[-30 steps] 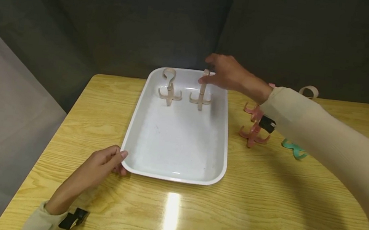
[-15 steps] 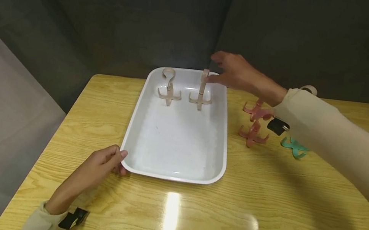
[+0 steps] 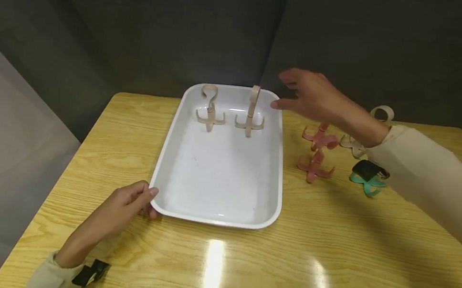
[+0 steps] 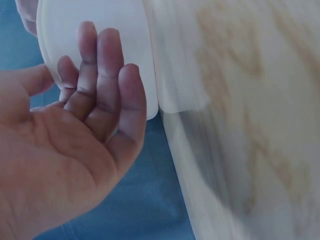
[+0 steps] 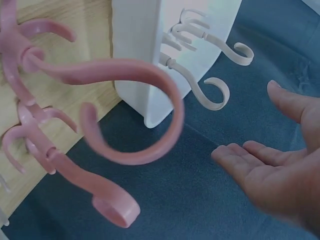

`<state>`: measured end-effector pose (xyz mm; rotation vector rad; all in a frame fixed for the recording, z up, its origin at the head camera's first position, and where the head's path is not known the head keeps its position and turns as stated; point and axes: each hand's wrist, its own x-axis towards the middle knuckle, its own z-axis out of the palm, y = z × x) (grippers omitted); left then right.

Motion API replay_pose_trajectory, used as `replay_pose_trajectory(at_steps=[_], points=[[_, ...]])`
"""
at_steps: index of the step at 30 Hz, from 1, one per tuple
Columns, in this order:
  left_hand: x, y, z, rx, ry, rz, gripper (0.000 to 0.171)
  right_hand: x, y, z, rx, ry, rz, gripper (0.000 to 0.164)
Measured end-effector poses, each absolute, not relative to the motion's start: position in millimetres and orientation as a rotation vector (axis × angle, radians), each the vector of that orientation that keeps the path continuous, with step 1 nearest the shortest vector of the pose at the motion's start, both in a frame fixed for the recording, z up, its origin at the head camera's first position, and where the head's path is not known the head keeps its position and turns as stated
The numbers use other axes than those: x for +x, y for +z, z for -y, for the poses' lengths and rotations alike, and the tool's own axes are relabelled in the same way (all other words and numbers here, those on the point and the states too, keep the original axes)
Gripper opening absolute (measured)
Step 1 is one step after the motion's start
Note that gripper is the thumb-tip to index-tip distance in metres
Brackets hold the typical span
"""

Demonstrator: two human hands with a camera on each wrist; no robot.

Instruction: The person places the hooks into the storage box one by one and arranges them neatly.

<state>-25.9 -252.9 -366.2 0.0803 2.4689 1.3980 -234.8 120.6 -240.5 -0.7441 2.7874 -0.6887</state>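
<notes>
A white tray (image 3: 218, 176) lies on the table, with my left hand (image 3: 118, 212) holding its near left corner, thumb on the rim and fingers below. In the left wrist view the left fingers (image 4: 107, 65) lie against the tray's outer wall. Two beige pronged hanger hooks (image 3: 211, 113) (image 3: 250, 115) stand in the tray's far end, their curled tops upward. My right hand (image 3: 317, 94) hovers past the tray's far right corner, fingers spread from the thumb and holding nothing. In the right wrist view the palm (image 5: 285, 185) faces up beside the beige hooks (image 5: 220, 100), apart from them.
Right of the tray stand two pink hanger hooks (image 3: 315, 166) (image 3: 320, 136). Behind the right wrist are a beige hook (image 3: 384, 111) and a green one (image 3: 366, 182) partly covered by the wrist camera. A dark curtain (image 3: 228, 28) hangs behind the table.
My right hand has left the right-hand beige hook and moved right, out past the tray's corner. The hook stays standing in the tray. My left hand has stayed at the tray's corner.
</notes>
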Motion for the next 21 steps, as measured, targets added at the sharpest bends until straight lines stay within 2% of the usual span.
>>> replay_pose_trajectory(at_steps=[21], points=[[-24, -366, 253, 0.071, 1.397, -2.459, 0.040, -201, -253, -156, -0.696, -0.768, -2.862, 0.071]])
